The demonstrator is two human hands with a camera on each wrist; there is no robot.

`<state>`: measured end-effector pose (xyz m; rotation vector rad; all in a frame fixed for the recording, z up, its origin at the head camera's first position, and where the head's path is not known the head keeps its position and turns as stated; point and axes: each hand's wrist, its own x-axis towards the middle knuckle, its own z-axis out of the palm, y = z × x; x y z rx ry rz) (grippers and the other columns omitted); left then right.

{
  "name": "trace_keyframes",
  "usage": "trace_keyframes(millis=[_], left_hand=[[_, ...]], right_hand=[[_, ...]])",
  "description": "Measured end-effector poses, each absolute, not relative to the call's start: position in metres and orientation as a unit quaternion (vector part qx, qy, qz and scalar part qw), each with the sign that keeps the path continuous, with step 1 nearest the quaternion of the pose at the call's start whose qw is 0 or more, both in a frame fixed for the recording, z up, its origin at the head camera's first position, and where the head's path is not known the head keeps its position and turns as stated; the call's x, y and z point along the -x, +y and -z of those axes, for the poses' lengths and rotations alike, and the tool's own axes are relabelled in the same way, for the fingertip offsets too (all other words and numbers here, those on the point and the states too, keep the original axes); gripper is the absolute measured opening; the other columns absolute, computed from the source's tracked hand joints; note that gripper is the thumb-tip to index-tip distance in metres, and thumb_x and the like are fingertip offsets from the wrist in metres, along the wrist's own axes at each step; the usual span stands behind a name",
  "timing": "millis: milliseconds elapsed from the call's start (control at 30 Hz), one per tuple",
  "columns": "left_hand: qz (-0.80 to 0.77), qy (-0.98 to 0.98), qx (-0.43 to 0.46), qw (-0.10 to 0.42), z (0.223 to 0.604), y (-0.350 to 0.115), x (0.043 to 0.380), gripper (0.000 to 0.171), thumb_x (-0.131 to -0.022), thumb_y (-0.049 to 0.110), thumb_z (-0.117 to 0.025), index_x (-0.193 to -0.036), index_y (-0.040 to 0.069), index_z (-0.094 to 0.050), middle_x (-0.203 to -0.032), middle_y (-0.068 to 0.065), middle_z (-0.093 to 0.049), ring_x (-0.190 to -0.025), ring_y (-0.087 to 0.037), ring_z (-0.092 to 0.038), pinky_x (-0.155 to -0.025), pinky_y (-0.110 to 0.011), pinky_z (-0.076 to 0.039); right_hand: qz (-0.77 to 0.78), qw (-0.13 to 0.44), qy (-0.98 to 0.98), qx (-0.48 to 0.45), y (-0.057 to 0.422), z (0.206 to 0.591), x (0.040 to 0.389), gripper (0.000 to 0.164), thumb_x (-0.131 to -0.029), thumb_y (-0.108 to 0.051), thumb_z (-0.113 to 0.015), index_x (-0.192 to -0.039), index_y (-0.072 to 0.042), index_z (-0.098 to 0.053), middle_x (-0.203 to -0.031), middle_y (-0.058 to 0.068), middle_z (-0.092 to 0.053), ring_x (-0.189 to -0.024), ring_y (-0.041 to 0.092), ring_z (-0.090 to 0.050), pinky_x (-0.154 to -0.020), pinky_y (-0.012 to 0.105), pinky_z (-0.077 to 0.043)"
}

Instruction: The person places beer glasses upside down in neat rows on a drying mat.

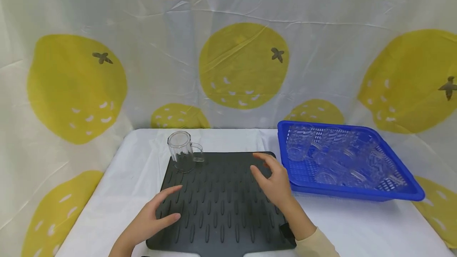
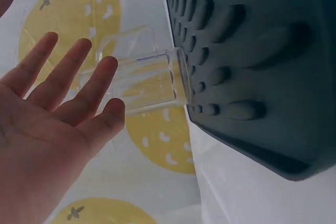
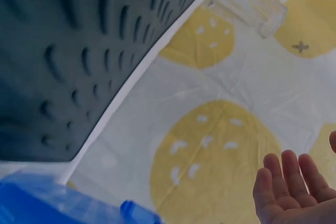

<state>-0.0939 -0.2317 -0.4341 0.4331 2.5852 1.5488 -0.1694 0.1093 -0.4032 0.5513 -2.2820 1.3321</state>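
Observation:
A clear glass mug [image 1: 182, 152] stands upright on the far left corner of a dark ridged drying mat [image 1: 214, 209], its handle pointing right. Over the mat's left side my left hand [image 1: 148, 219] is held with fingers and thumb spread apart, nothing between them. The left wrist view shows the same mug [image 2: 152, 80] beyond those fingers [image 2: 73, 72]. My right hand [image 1: 273, 179] hovers above the mat's right side, fingers loosely bent and holding nothing, close to a blue basket [image 1: 351, 195]. In the right wrist view its fingers [image 3: 294, 182] are relaxed and apart from the mug [image 3: 249, 3].
Several clear glass mugs [image 1: 335, 158] lie inside the blue basket at the right of the table. A white cloth [image 1: 118, 181] covers the table. Behind it hangs a white curtain [image 1: 160, 70] with yellow lemon prints.

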Motion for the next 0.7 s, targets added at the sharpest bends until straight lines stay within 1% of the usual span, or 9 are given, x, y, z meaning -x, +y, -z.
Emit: trace_keyframes(millis=[33,100,233,333,500,600,700], left_hand=[[-0.503,0.854,-0.124,0.057,0.436,-0.232,0.092,0.058,-0.085,0.028,-0.068,-0.136,0.033,-0.041,-0.141,0.005,-0.038,-0.131,-0.027,-0.029,-0.095,-0.06,-0.029],[-0.487,0.865,-0.097,0.066,0.44,-0.232,0.088,0.059,-0.083,0.031,-0.069,-0.135,0.032,-0.042,-0.14,0.005,-0.039,-0.131,-0.028,-0.03,-0.096,-0.057,-0.031],[-0.459,0.882,-0.074,0.074,0.449,-0.231,0.083,0.064,-0.08,0.036,-0.07,-0.136,0.023,-0.042,-0.14,0.001,-0.039,-0.13,-0.029,-0.032,-0.097,-0.054,-0.032],[-0.432,0.895,-0.086,0.071,0.455,-0.228,0.08,0.068,-0.08,0.039,-0.07,-0.137,0.014,-0.041,-0.14,-0.006,-0.039,-0.128,-0.033,-0.035,-0.095,-0.054,-0.034],[-0.384,0.916,-0.105,0.052,0.462,-0.227,0.076,0.068,-0.079,0.037,-0.072,-0.135,0.008,-0.044,-0.137,-0.014,-0.042,-0.124,-0.036,-0.04,-0.091,-0.054,-0.037],[-0.38,0.918,-0.102,0.051,0.464,-0.23,0.076,0.067,-0.078,0.034,-0.073,-0.132,0.007,-0.046,-0.136,-0.017,-0.042,-0.123,-0.039,-0.039,-0.09,-0.055,-0.038],[-0.388,0.914,-0.096,0.068,0.467,-0.231,0.078,0.072,-0.076,0.035,-0.074,-0.135,0.007,-0.043,-0.139,-0.018,-0.038,-0.125,-0.041,-0.035,-0.092,-0.056,-0.036]], right_hand=[[-0.478,0.218,-0.828,-0.195,0.114,0.403,0.169,0.033,-0.086,-0.014,-0.066,-0.119,-0.013,-0.06,-0.116,0.004,-0.06,-0.105,0.021,-0.055,-0.083,0.045,-0.045],[-0.475,0.218,-0.832,-0.187,0.122,0.402,0.167,0.033,-0.086,-0.015,-0.066,-0.119,-0.013,-0.06,-0.116,0.005,-0.06,-0.106,0.023,-0.054,-0.084,0.045,-0.044],[-0.472,0.23,-0.835,-0.165,0.142,0.402,0.166,0.033,-0.086,-0.014,-0.066,-0.118,-0.009,-0.06,-0.116,0.005,-0.061,-0.109,0.024,-0.054,-0.086,0.039,-0.044],[-0.472,0.229,-0.84,-0.141,0.156,0.404,0.164,0.032,-0.087,-0.014,-0.065,-0.118,-0.008,-0.06,-0.116,0.005,-0.061,-0.109,0.02,-0.053,-0.087,0.031,-0.043],[-0.452,0.222,-0.858,-0.101,0.18,0.407,0.159,0.031,-0.089,-0.017,-0.062,-0.12,-0.01,-0.059,-0.117,0.002,-0.06,-0.107,0.015,-0.052,-0.086,0.027,-0.042],[-0.443,0.243,-0.859,-0.081,0.194,0.408,0.156,0.031,-0.089,-0.015,-0.062,-0.119,-0.007,-0.06,-0.117,0.004,-0.06,-0.104,0.008,-0.051,-0.084,0.021,-0.042],[-0.44,0.278,-0.852,-0.06,0.212,0.408,0.154,0.03,-0.088,-0.009,-0.063,-0.118,-0.004,-0.06,-0.114,0.007,-0.061,-0.103,-0.002,-0.049,-0.083,0.014,-0.039]])
